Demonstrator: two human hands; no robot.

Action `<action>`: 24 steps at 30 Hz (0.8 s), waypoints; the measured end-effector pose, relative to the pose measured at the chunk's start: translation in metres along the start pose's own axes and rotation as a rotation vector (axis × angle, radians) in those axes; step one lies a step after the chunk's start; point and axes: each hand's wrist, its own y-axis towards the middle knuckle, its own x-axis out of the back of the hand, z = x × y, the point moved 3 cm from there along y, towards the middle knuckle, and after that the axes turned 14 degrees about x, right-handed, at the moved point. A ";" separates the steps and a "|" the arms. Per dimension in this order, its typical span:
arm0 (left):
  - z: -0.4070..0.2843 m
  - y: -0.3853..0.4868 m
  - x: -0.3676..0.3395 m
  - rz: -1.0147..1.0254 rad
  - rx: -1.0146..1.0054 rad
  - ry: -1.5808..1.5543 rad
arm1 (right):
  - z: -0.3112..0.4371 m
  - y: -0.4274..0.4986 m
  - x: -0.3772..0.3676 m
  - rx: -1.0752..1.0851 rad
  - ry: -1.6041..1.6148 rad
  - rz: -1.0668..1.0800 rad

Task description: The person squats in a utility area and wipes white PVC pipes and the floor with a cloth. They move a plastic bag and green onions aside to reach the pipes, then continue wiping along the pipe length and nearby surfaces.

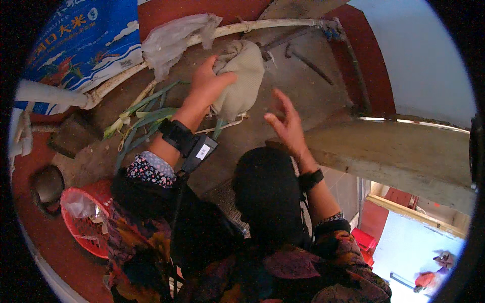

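Note:
My left hand [213, 81] grips the side of a bunched beige cloth bag [244, 79], its thumb lying across the fabric. The bag rests over the brown floor, though what it holds is hidden. To the right of the bag, my right hand [287, 123] is apart from it, slightly blurred, with thumb and fingers spread and nothing between them. Beneath and beside my left forearm lie long green onion-like stalks [140, 113]. A few pale stems and a green leaf stick out just below the bag.
A white pipe rail [261, 25] crosses behind the bag, with a clear plastic bag [174, 39] draped on it. A dark metal rod [312, 67] lies at the upper right. A red plastic basket [70, 227] stands lower left, and a concrete ledge [398, 146] is at right.

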 end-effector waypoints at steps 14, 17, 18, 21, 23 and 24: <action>-0.013 -0.003 0.022 -0.099 -0.320 0.651 | -0.008 0.107 -0.045 -0.313 0.821 -0.136; -0.033 0.001 0.056 -0.429 -0.491 0.868 | -0.029 0.137 -0.033 -0.263 0.881 -0.362; -0.036 0.006 0.063 -0.469 -0.497 0.963 | -0.038 0.149 -0.028 -0.303 0.899 -0.424; -0.037 0.027 0.074 -0.623 -0.609 1.146 | -0.074 0.195 -0.006 -0.434 0.531 -0.873; -0.024 0.039 0.075 -0.702 -0.631 1.192 | -0.092 0.225 0.011 -0.321 0.384 -0.985; -0.016 0.044 0.075 -0.720 -0.628 1.189 | -0.100 0.239 0.023 -0.306 0.275 -0.971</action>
